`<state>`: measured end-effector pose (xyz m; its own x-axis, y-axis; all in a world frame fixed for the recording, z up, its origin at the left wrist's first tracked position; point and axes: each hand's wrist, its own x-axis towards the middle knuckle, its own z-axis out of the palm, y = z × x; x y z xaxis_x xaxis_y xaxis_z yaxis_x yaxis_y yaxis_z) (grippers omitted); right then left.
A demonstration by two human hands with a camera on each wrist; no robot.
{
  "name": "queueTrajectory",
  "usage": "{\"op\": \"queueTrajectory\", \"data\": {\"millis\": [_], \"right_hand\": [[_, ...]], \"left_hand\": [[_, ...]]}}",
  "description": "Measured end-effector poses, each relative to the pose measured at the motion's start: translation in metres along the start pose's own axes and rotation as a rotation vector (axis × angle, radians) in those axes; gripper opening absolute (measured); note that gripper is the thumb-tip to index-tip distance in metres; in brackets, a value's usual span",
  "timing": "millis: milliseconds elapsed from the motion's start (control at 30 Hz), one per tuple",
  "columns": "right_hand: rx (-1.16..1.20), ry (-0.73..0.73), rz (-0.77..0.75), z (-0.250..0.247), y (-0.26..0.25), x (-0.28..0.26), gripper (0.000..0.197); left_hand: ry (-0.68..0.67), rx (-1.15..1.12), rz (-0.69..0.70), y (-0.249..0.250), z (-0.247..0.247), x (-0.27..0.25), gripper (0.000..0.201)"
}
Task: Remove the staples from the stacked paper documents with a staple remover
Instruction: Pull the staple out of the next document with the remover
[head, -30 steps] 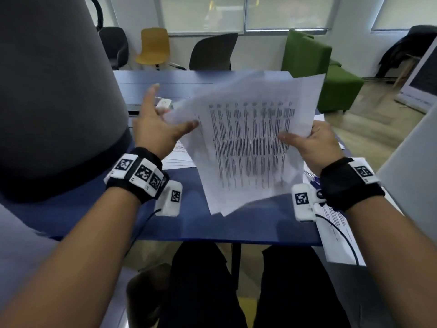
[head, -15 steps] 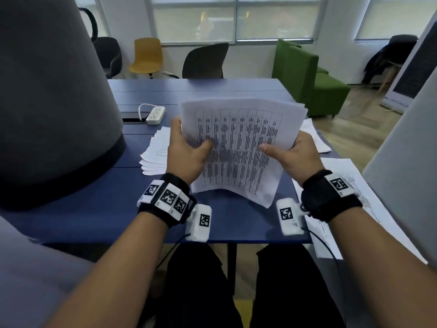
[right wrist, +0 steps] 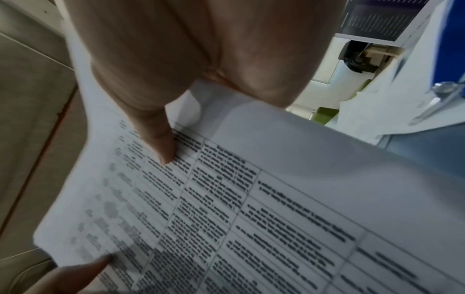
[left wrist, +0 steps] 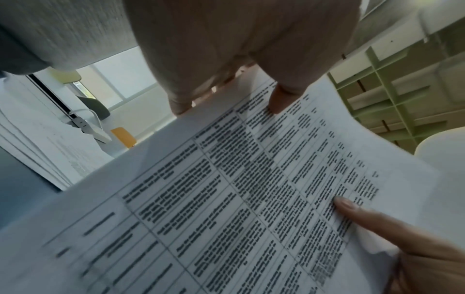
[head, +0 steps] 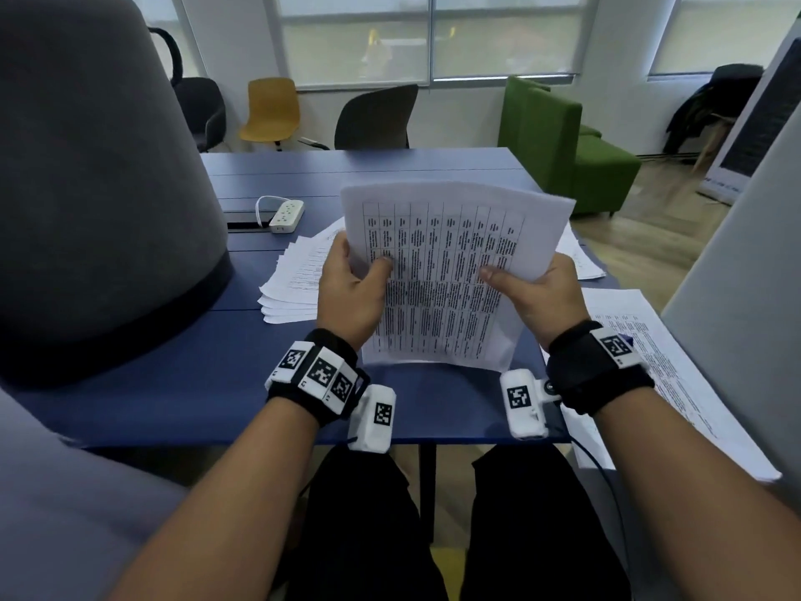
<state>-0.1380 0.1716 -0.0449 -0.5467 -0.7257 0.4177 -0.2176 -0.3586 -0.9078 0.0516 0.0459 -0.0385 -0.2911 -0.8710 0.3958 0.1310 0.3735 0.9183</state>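
Observation:
A sheaf of printed table pages (head: pixel 446 271) stands nearly upright over the blue table (head: pixel 182 383), its lower edge close to the tabletop. My left hand (head: pixel 351 284) grips its left side, thumb on the front (left wrist: pixel 284 99), fingers behind. My right hand (head: pixel 537 288) grips the right side the same way, thumb pressed on the print (right wrist: pixel 163 147). The same pages fill both wrist views (left wrist: pixel 226 199) (right wrist: pixel 251 208). A metal and blue tool (right wrist: pixel 437 97), perhaps the staple remover, lies on papers at the right wrist view's edge. No staple shows.
A fanned pile of papers (head: pixel 294 279) lies left of my hands, more sheets (head: pixel 676 383) at the right table edge. A white power strip (head: pixel 286 215) sits further back. A large grey rounded form (head: pixel 95 188) crowds the left; chairs and a green sofa (head: pixel 563 145) stand beyond.
The loose, fanned pages have been drawn together into one squared sheaf and brought lower and upright. My left hand, open beside them a second ago, now grips the left side.

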Motion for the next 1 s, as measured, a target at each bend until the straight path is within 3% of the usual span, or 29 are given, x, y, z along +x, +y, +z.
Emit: {"op": "queueTrajectory", "data": {"millis": [500, 633, 800, 900, 967, 1000], "right_hand": [[-0.081, -0.002, 0.023, -0.001, -0.002, -0.006, 0.031], [-0.043, 0.01, -0.014, -0.002, -0.004, -0.004, 0.033], [-0.119, 0.025, 0.072, -0.007, 0.006, -0.01, 0.033], [-0.049, -0.066, 0.127, -0.017, 0.003, -0.002, 0.026], [-0.071, -0.027, 0.174, -0.03, 0.001, 0.009, 0.041], [-0.255, 0.014, 0.203, -0.042, 0.005, 0.017, 0.05]], "left_hand": [[0.039, 0.054, 0.066, -0.01, 0.009, -0.013, 0.015], [0.073, 0.055, 0.106, -0.007, 0.012, -0.01, 0.023], [-0.041, 0.083, 0.039, -0.017, 0.01, -0.011, 0.016], [-0.092, 0.187, 0.022, -0.018, -0.002, 0.0, 0.02], [-0.117, 0.28, -0.049, -0.021, -0.011, 0.012, 0.018], [-0.125, 0.314, -0.111, -0.024, -0.016, 0.018, 0.019]]}}
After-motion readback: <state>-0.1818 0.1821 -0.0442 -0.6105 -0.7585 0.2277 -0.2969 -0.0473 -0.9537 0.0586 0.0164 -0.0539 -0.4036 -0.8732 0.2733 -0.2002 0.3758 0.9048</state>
